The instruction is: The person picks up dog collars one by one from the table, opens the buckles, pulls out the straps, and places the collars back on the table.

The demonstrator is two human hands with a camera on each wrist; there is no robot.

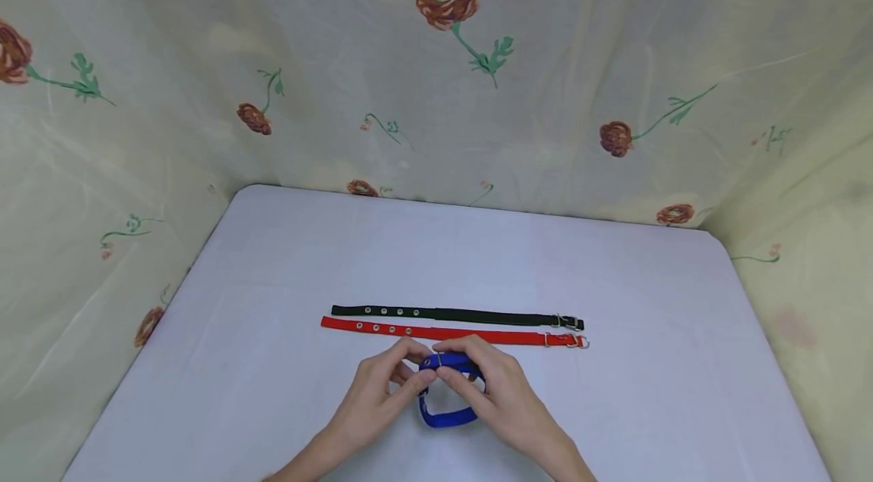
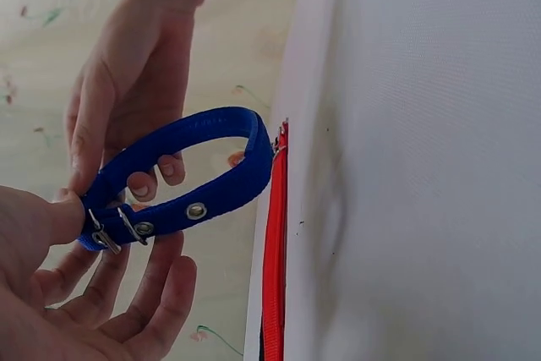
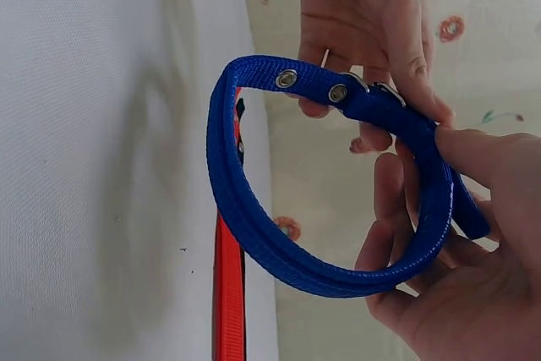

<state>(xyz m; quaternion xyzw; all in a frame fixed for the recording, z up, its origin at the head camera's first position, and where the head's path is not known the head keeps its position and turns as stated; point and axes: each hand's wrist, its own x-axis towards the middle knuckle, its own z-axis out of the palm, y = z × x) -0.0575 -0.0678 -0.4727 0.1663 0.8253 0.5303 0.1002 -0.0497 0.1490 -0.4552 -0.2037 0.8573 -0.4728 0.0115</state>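
Observation:
A blue webbing collar [image 1: 446, 419], looped with its strap through the metal buckle [image 2: 103, 234], is held up between both hands over the table. My left hand [image 1: 375, 391] pinches it at the buckle between thumb and fingers. Right beside that, my right hand [image 1: 508, 395] pinches the band with thumb and fingertips. Metal eyelets [image 3: 287, 79] show along the strap, and its free end [image 3: 472, 219] sticks out past the right thumb. Just beyond the hands, a red collar [image 1: 464, 334] and a black collar [image 1: 477, 317] lie stretched out flat, side by side.
The white table [image 1: 273, 262] has rounded far corners. Behind it and along both sides hangs a pale curtain [image 1: 327, 35] with printed flowers. The buckle ends of the two flat collars point right.

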